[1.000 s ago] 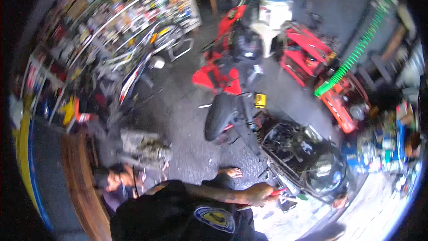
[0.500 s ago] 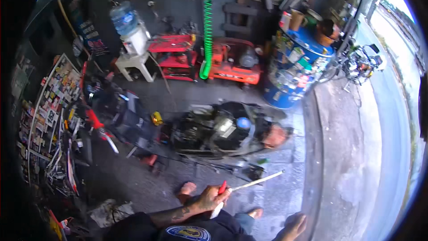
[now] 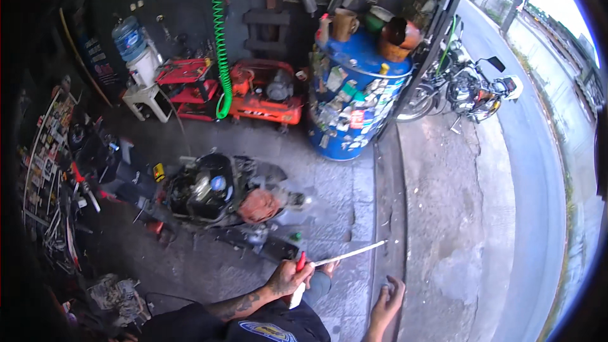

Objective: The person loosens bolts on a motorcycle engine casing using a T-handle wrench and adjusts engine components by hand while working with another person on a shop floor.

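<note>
My left hand [image 3: 288, 278] is closed at the front of my body. Out of it to the right runs a long thin pale rod [image 3: 351, 254]. A red grip-like piece [image 3: 301, 261] sticks up from the same fist, and a flat white piece [image 3: 296, 296] shows below it; whether these are parts of one tool I cannot tell. Further right, my right hand [image 3: 387, 301] is raised over the pavement edge, its fingers apart and nothing in it. Ahead of my left hand is a partly stripped scooter [image 3: 199, 199] with an orange-brown cloth [image 3: 258, 206] on its rear.
A blue drum [image 3: 345, 120] bearing pots stands ahead, beside a red air compressor [image 3: 266, 98] and a green coiled hose [image 3: 220, 38]. A water dispenser [image 3: 136, 57] is at the far left. Right, a parked motorcycle [image 3: 465, 85] stands by the road [image 3: 538, 183].
My view has swung to the right, so the scooter and drum now lie further left. My right hand has risen further into view. The rod stays in my left hand.
</note>
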Available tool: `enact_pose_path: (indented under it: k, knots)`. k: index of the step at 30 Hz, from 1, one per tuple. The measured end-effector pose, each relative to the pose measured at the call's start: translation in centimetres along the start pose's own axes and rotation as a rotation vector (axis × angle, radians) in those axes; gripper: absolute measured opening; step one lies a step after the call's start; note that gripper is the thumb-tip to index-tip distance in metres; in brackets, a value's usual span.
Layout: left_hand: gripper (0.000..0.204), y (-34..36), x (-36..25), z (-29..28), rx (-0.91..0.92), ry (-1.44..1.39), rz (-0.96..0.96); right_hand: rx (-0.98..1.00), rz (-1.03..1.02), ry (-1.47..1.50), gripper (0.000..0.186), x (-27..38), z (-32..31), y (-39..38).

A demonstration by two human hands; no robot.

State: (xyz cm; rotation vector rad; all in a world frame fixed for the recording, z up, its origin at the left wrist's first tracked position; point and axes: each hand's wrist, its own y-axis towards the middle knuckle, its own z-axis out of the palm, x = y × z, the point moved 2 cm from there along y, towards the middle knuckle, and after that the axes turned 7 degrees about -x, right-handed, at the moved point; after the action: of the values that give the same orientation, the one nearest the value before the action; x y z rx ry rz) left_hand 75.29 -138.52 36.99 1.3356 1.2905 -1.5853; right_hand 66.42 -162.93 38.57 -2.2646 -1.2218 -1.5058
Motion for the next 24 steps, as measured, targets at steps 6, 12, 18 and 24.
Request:
enact_pose_path:
  k: [6, 12, 18, 24]
  knots:
    - [0.027, 13.7, -2.6, 5.1, 0.062, 0.051, 0.168, 0.59, -0.579, -0.461, 0.047, 3.3, 7.7, 17.6]
    - [0.026, 26.3, -10.2, 7.0, -0.046, 0.095, 0.112, 0.738, -0.741, -0.157, 0.016, -0.1, 14.9, 35.8]
    - [0.024, 31.1, -14.6, 3.6, -0.502, -0.228, 0.102, 0.382, -0.342, -0.003, 0.011, 2.9, 31.2, 62.1]
    - [0.026, 34.0, -13.0, -1.0, -0.686, 0.009, 0.192, 0.601, -0.569, 0.018, 0.023, 3.8, 49.6, 75.1]
